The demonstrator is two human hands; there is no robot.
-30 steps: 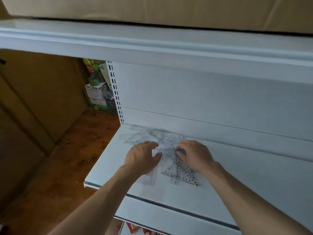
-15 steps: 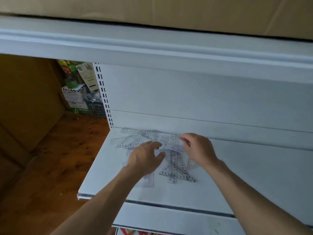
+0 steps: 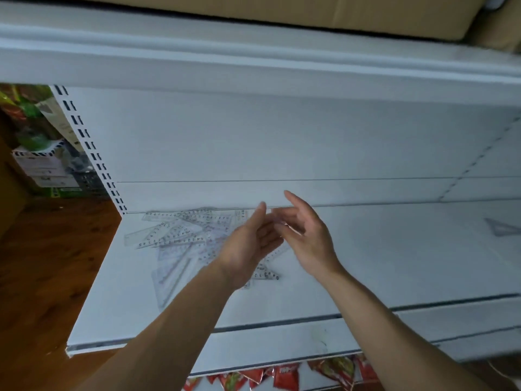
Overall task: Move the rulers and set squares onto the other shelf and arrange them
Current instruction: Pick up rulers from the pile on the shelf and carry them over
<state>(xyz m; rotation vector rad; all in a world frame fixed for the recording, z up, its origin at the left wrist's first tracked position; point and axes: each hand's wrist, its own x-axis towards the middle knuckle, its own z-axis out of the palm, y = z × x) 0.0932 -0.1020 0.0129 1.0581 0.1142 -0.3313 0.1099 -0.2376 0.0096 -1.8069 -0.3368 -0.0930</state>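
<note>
Here, both my bare hands hover above a white metal shelf (image 3: 366, 263), palms turned towards each other and close together. My left hand (image 3: 251, 244) has its fingers straight, pointing away from me. My right hand (image 3: 307, 235) has its fingers spread and loosely curved. The narrow gap between them is blurred, so I cannot tell whether a clear piece sits there.

Below and to the left of my hands, a jumbled pile of clear plastic rulers and set squares (image 3: 183, 235) lies flat at the shelf's left end, reaching its back wall. Well apart, at the far right of the same shelf, a single clear triangular set square (image 3: 501, 228) lies flat. Red snack packets (image 3: 284, 376) show under the shelf's front edge.
</note>
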